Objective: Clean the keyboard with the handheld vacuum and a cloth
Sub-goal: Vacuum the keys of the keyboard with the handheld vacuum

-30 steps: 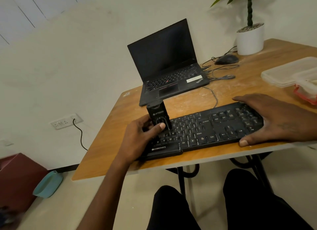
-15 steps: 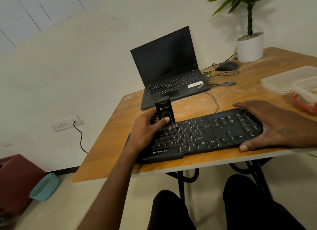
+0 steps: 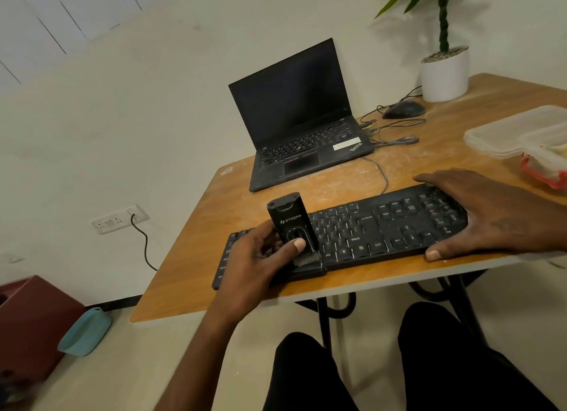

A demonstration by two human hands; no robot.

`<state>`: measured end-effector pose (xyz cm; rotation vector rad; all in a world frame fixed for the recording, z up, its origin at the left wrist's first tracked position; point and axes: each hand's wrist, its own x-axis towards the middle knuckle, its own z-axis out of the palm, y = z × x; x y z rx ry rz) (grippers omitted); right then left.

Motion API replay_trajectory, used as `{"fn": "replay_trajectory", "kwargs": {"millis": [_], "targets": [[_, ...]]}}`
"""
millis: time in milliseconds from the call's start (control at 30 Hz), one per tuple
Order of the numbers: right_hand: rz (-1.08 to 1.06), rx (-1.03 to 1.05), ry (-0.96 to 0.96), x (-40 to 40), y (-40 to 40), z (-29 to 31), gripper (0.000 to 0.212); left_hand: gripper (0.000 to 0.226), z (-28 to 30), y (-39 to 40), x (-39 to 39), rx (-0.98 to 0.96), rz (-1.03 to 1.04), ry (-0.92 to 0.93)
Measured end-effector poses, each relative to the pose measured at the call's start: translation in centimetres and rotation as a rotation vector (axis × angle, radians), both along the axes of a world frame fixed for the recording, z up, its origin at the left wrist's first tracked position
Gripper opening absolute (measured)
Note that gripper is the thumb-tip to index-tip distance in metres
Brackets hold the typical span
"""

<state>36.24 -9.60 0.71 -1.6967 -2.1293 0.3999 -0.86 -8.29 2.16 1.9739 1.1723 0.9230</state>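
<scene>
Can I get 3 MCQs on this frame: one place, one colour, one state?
1. Where is the brush end of the black handheld vacuum?
A. On the black flat keyboard's near edge
B. On the laptop
C. On the floor

2. What colour is the round plant pot?
A. Red
B. White
C. Blue

3. How is the right hand?
A. Gripping a cloth
B. Lifted clear
C. Flat on the keyboard's end

Answers: A, bristles meet the keyboard's front; B, the pot is plainly white; C, fingers lie spread over the keys while the left hand grips the vacuum.
</scene>
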Motion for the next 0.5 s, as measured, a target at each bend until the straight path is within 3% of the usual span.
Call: {"fn": "replay_trajectory", "kwargs": {"millis": [500], "targets": [[0.001,0.001,-0.003,0.2,0.0,0.0,0.130,0.034,1.1,8.7,2.7,0.082,0.104,0.144]]}}
